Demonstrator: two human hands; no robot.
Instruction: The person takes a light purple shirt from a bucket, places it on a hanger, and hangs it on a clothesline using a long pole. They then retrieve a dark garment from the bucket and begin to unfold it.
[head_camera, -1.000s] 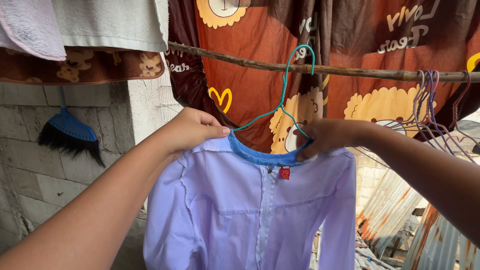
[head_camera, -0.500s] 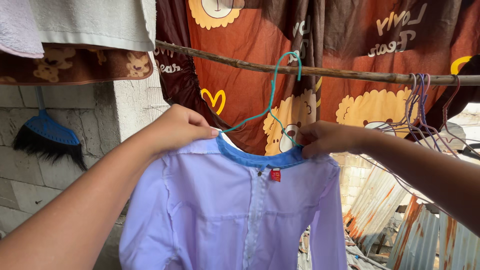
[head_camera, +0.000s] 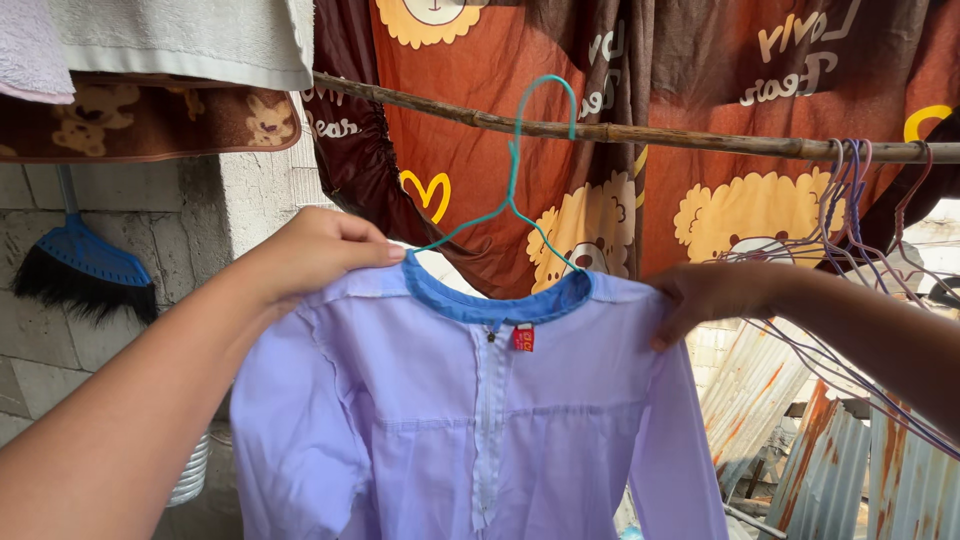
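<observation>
I see a pale lilac shirt (head_camera: 470, 420) with a blue collar hanging on a teal wire hanger (head_camera: 515, 190), spread across the middle of my view with its back facing me and a small red tag just under the collar. My left hand (head_camera: 315, 250) pinches the left shoulder of the shirt right beside the collar, fingers closed on the fabric; my right hand (head_camera: 705, 295) grips the right shoulder seam, also closed on the cloth, so the two hands sit well apart with the collar between them. The hanger's hook rises to a rough wooden pole (head_camera: 640, 133) that crosses the view, though I cannot tell whether it bears on it. A bunch of spare wire hangers (head_camera: 860, 200) hangs on the pole to the right. Behind the pole hangs a brown-orange blanket (head_camera: 690, 80) with cartoon bears. At left stands a grey block wall (head_camera: 120, 280), a blue broom (head_camera: 80, 270) against it, towels (head_camera: 180, 40) draped above. Rusty corrugated sheets (head_camera: 830, 450) lie below right.
</observation>
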